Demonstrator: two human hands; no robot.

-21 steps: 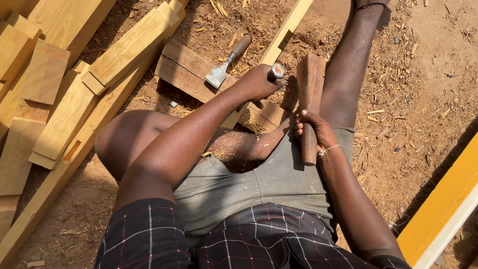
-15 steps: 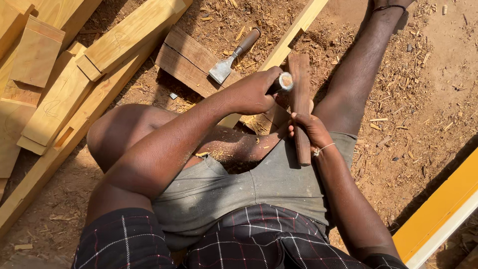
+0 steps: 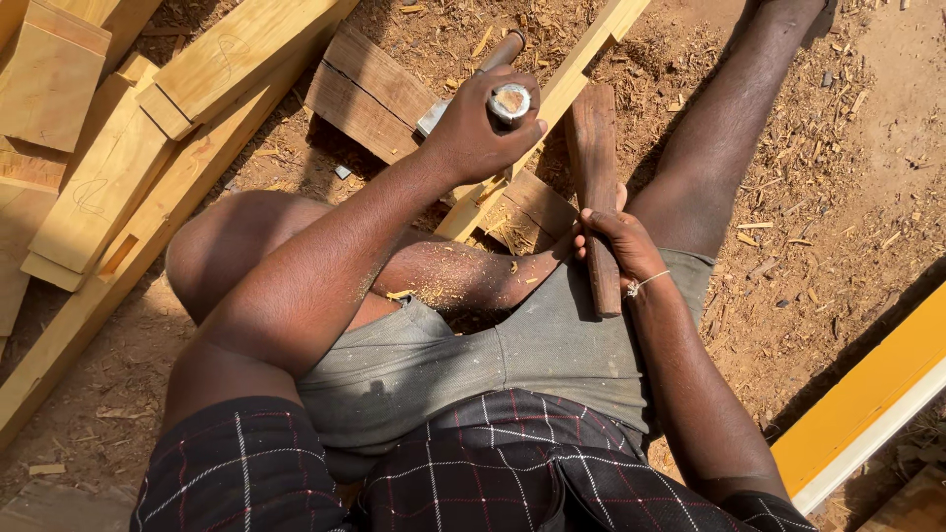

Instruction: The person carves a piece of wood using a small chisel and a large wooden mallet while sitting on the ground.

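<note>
L hand [image 3: 473, 123] fisted round a metal-ringed wooden tool handle [image 3: 510, 101], R hand [image 3: 616, 241] gripping the dark reddish wood stick [image 3: 594, 177] mid-length on the lap — looks stiff, light, rough-grained.

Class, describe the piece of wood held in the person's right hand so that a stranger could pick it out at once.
Start at the grey shorts. The right hand at their upper edge grips a dark wooden stick pointing away across the sawdust. Unlike the pale yellow planks nearby, it is reddish-brown, narrow and rough.
</note>
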